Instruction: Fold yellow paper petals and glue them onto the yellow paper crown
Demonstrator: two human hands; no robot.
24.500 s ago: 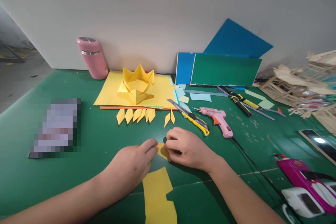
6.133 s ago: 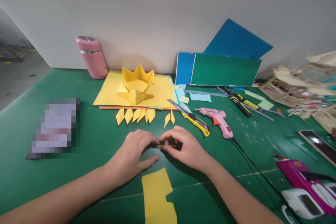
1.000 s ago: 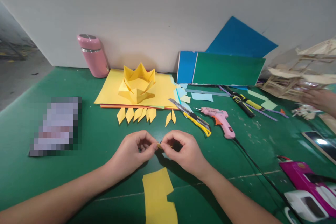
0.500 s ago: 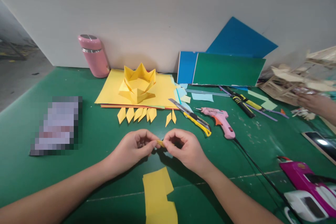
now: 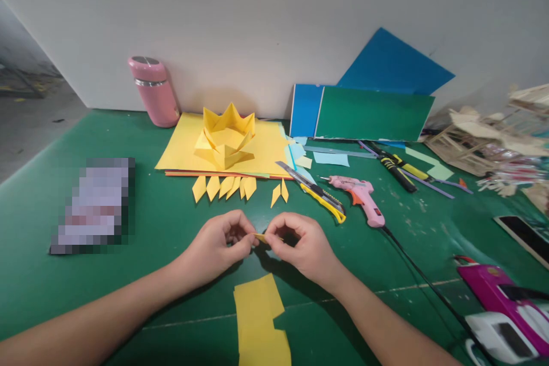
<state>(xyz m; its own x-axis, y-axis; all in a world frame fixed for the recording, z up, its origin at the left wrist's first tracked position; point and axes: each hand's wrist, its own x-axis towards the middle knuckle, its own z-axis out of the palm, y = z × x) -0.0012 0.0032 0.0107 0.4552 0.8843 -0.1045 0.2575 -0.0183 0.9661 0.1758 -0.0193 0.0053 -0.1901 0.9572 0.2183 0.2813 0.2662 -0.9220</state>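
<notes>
My left hand [image 5: 217,247] and my right hand [image 5: 300,246] meet just above the green table, both pinching a small folded yellow paper piece [image 5: 262,237] between thumb and fingertips. The piece shows only as a thin edge between the hands. In front of my wrists lies a cut yellow paper sheet [image 5: 260,320]. Beyond my hands sits a row of several folded yellow petals [image 5: 223,187] and two more petals [image 5: 279,193]. A folded yellow paper crown [image 5: 226,136] rests on a stack of yellow sheets [image 5: 184,148].
A yellow utility knife [image 5: 313,190] and a pink glue gun [image 5: 361,197] with its black cord lie to the right. A pink bottle [image 5: 153,91], blue and green boards [image 5: 369,108], wooden stick models [image 5: 480,143], a phone [image 5: 523,234] and a magenta tool [image 5: 501,297] ring the table.
My hands stay together pinching the yellow piece, with only small finger shifts. Another person's hand seen at the right edge by the wooden models has gone from view.
</notes>
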